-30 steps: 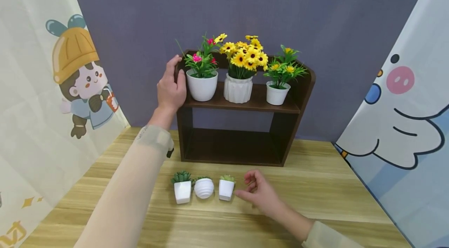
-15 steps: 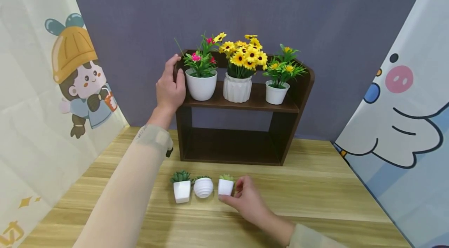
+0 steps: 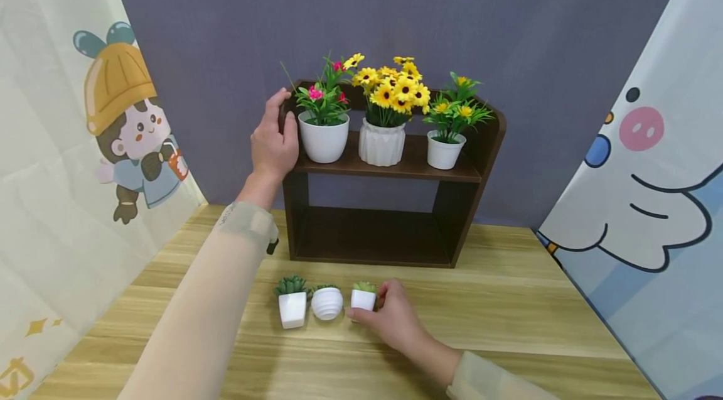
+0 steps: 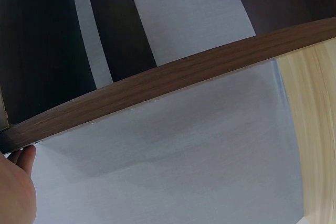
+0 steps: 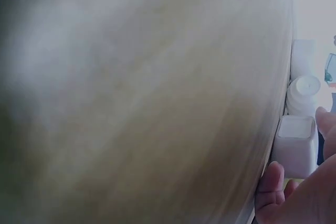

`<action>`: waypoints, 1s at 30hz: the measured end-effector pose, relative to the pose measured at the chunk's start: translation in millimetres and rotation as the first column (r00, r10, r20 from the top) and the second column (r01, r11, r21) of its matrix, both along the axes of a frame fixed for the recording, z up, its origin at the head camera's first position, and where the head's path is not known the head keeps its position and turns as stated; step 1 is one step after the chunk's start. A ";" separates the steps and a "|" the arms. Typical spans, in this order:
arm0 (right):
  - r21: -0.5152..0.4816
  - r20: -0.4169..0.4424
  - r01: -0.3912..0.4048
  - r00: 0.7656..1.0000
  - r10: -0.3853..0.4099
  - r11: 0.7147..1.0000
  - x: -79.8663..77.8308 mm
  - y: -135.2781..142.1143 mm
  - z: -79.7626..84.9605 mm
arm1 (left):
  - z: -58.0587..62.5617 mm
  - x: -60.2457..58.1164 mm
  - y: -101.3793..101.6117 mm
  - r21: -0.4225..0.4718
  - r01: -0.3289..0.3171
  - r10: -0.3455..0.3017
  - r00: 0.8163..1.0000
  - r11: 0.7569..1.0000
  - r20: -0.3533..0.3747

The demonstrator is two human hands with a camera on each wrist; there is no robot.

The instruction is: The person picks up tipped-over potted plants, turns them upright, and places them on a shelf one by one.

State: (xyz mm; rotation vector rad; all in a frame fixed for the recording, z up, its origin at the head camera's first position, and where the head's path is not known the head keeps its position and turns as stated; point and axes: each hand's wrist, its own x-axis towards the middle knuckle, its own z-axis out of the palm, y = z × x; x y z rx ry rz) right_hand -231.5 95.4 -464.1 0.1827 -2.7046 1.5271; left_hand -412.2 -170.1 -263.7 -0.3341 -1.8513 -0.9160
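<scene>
On the wood-grained counter point(image 3: 508, 299) lay the rightmost small pot point(image 3: 363, 301), pinched by the right hand point(image 3: 392, 319) while the left hand point(image 3: 273, 144) held the shelf point(image 3: 373, 235). Gentle, even pressure below its leaves point(image 3: 364, 287) seemed best.

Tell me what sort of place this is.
Probably a staged tabletop corner rather than an ordinary room: there's a wood-grain table, a plain grey backdrop behind it, and cartoon-printed sheets on both sides.
</scene>
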 end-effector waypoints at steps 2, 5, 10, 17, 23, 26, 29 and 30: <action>0.003 -0.003 0.001 1.000 -0.001 1.000 -1.4 0.6 0.4 | 0.3 1.0 0.4 -0.003 -0.001 0.001 1.000 1.000 0.004; -0.003 -0.002 -0.007 1.000 0.007 1.000 -3.5 2.6 -0.4 | 0.4 0.6 0.4 -0.003 -0.002 0.002 1.000 1.000 0.003; -0.008 0.007 -0.022 1.000 0.022 1.000 -7.0 8.2 -3.1 | 0.6 1.0 0.1 -0.006 0.000 0.000 1.000 1.000 0.004; -0.013 -0.023 -0.055 0.998 0.054 0.998 -11.2 18.8 -6.4 | -1.0 1.2 -0.8 -0.006 -0.004 0.004 1.000 1.000 0.006; -0.042 -0.021 -0.072 0.997 0.072 0.996 -12.0 24.9 -6.6 | -2.3 1.6 -1.0 -0.007 -0.006 0.006 1.000 1.000 0.001; -0.039 -0.008 -0.071 0.997 0.071 0.997 -12.3 26.1 -5.6 | -2.3 1.5 -0.8 -0.006 -0.006 0.006 1.000 1.000 -0.008; -0.039 -0.009 -0.071 0.997 0.071 0.997 -13.0 26.6 -5.1 | -1.5 1.4 -0.1 -0.006 -0.006 0.005 1.000 1.000 -0.012; -0.042 -0.009 -0.072 0.997 0.072 0.997 -13.3 26.7 -5.1 | -1.2 1.6 0.2 -0.009 -0.008 0.007 1.000 1.000 -0.009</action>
